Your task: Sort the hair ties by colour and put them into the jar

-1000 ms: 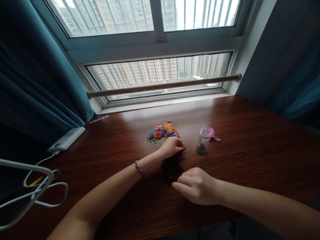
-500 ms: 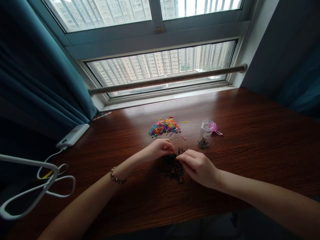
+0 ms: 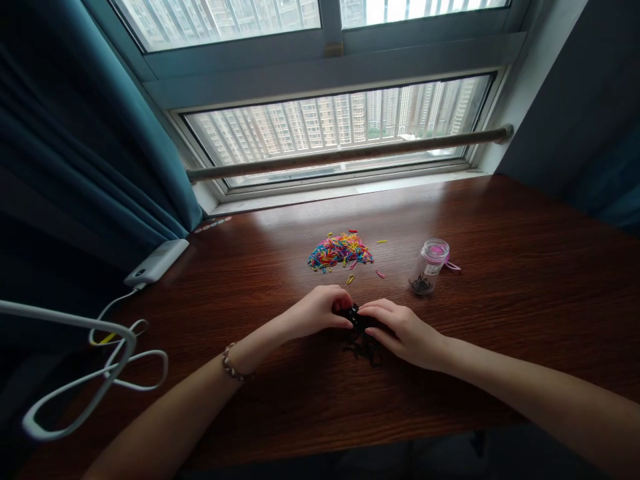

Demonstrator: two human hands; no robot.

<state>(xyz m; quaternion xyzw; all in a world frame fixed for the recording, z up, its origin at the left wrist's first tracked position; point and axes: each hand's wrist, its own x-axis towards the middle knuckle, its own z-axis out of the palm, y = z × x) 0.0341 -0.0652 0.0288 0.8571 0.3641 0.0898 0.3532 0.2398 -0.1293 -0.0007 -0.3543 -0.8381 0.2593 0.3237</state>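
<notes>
A small heap of black elastic bands (image 3: 364, 347) lies on the brown table close in front of me. My left hand (image 3: 324, 308) curls its thumb and fingers around the left side of a bunch of them. From the right, my right hand (image 3: 403, 332) presses the same bunch, thumb and fingers bent over it. The two hands nearly meet, and part of the bunch is hidden between them. To the right of my hands stands an uncapped clear jar (image 3: 429, 268) with some dark bands at its bottom.
Beyond my hands is a pile of multicoloured bands (image 3: 341, 251), with a few loose ones around it. A pink lid (image 3: 447, 261) with a loop lies behind the jar. At the left are a white power bank (image 3: 157, 262) and its white cable (image 3: 125, 347).
Both hands have closed in on the black bands from either side, gathering them into a tighter bunch. A yellow band beyond the left hand shows more plainly. The whole view has shifted slightly.
</notes>
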